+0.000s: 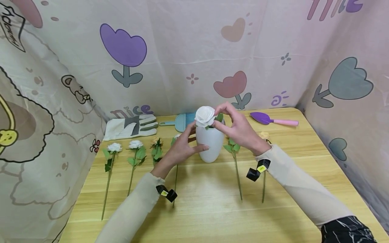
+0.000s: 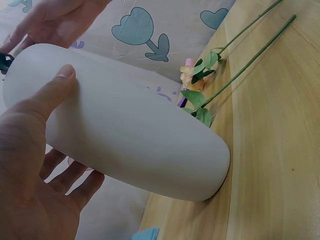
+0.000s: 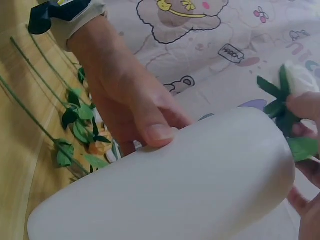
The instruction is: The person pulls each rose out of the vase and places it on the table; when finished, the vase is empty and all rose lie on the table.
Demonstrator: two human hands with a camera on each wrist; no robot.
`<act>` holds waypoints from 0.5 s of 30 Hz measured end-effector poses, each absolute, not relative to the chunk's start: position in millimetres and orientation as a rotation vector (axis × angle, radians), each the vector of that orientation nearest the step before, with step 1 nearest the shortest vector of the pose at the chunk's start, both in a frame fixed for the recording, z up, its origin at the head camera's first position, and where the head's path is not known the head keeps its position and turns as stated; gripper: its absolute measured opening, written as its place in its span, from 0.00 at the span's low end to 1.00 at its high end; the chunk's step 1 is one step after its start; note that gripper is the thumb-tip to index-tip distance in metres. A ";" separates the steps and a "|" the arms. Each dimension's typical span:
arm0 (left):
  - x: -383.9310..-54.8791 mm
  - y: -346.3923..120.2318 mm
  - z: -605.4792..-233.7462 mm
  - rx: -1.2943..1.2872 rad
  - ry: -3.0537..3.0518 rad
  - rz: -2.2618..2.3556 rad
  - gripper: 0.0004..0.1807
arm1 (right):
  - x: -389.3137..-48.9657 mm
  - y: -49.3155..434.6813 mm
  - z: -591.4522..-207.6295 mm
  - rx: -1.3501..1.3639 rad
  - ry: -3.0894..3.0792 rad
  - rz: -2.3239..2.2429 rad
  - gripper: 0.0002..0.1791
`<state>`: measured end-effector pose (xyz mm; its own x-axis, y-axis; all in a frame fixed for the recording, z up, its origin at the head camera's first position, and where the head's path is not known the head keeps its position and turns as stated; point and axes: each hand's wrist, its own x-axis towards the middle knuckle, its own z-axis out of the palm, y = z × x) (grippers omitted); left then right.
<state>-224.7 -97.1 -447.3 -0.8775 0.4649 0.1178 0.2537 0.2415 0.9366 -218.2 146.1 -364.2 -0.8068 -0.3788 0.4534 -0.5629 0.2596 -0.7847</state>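
A white vase [image 1: 211,145] stands upright on the wooden table. My left hand [image 1: 179,148] holds its side, with the thumb on the near face and the other fingers round the far side, as the left wrist view shows. At the vase's mouth is a white rose [image 1: 205,116] with green leaves. My right hand [image 1: 239,131] pinches it just under the bloom, as seen at the edge of the right wrist view. The rose's stem goes down into the vase and is hidden there.
On the left lie several long-stemmed roses, including two white roses [image 1: 114,147]; two more stems [image 1: 237,175] lie on the right. Along the back are a glove [image 1: 130,127], a blue dustpan-like tool [image 1: 180,123] and a purple trowel [image 1: 260,117]. Printed cloth walls enclose the table.
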 end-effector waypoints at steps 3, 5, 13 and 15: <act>-224.9 -97.3 -447.7 0.679 2.310 1.712 0.56 | -218.5 143.8 -360.6 0.885 -2.218 1.687 0.14; -224.6 -97.6 -447.8 0.671 2.313 1.712 0.57 | -219.5 142.7 -359.2 0.880 -2.128 1.743 0.14; -224.9 -97.8 -448.7 0.673 2.320 1.706 0.56 | -220.1 140.8 -358.3 0.887 -2.050 1.801 0.08; -225.1 -97.8 -448.6 0.680 2.329 1.695 0.55 | -218.1 140.6 -358.8 0.913 -2.122 1.766 0.07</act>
